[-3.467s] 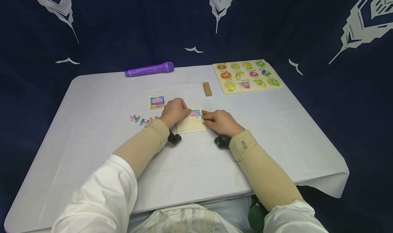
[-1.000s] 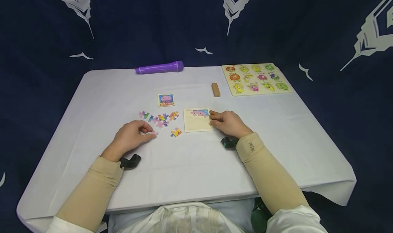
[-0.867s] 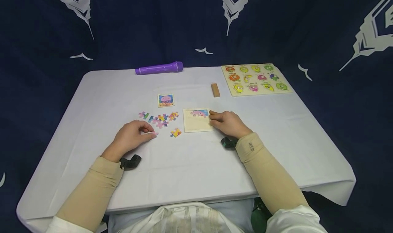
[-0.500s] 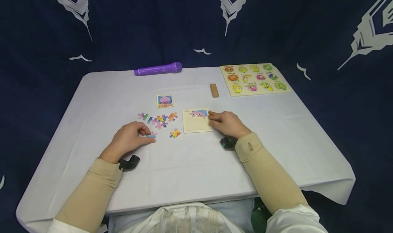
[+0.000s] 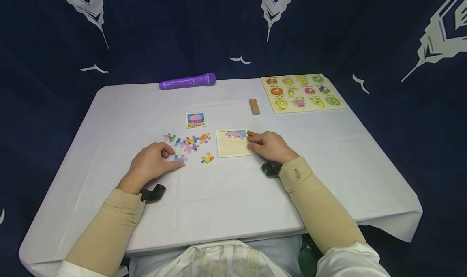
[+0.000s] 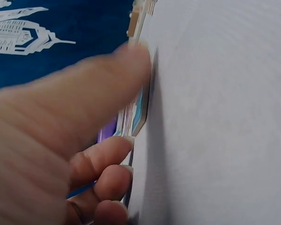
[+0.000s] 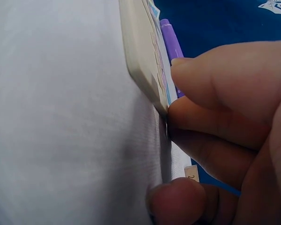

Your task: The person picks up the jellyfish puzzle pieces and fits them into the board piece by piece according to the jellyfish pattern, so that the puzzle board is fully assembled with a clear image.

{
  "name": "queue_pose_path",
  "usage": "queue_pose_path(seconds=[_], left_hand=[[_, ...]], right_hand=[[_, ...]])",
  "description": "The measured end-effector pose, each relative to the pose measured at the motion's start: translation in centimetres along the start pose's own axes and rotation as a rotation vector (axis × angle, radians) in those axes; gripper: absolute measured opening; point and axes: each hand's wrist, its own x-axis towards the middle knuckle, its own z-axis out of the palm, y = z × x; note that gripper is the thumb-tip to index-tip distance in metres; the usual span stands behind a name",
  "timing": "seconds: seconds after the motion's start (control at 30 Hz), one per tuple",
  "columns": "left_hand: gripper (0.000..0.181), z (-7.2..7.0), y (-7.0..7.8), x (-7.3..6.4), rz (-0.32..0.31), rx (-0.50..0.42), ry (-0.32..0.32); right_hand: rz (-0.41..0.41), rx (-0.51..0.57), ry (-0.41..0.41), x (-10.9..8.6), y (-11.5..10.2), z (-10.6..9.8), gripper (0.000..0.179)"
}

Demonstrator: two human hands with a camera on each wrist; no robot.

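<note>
My left hand (image 5: pixel 151 162) is beside a pink-and-blue jigsaw piece (image 5: pixel 180 158) lying on the table, its thumb stretched out in front and its other fingers bent behind. In the left wrist view, the piece (image 6: pixel 139 112) lies between the blurred thumb and the fingers, with a visible gap. More jigsaw pieces (image 5: pixel 189 143) lie beyond it, and a yellow one (image 5: pixel 207 158) to the right. A wooden puzzle tray (image 5: pixel 233 149) has joined pink-and-blue pieces (image 5: pixel 236 134) in its upper right corner. My right hand (image 5: pixel 270 145) touches the tray's right edge with thumb and fingertips.
Behind the loose pieces lies a small picture card (image 5: pixel 196 120) with a pink octopus. A purple toy microphone (image 5: pixel 187 81), a small wooden block (image 5: pixel 254 106) and a fruit puzzle board (image 5: pixel 303 93) lie along the far side of the white table (image 5: pixel 226 204).
The left hand has moved from the tray to the loose pieces on the left. Its fingers have parted, showing more of the pink-and-blue piece. The right hand stays at the tray's edge.
</note>
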Motion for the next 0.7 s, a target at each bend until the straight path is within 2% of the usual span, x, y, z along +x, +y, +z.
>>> queue_pose_path(seconds=[0.27, 0.47, 0.7], left_hand=[[0.04, 0.46, 0.03, 0.16, 0.082, -0.031, 0.006], [0.047, 0.63, 0.12, 0.18, 0.073, -0.027, 0.021], [0.035, 0.93, 0.12, 0.17, 0.112, -0.038, 0.037]], right_hand=[[-0.003, -0.005, -0.002, 0.09, 0.04, 0.05, 0.041], [-0.001, 0.0, -0.003, 0.07, -0.02, 0.02, 0.042], [0.008, 0.008, -0.008, 0.11, -0.02, 0.01, 0.042]])
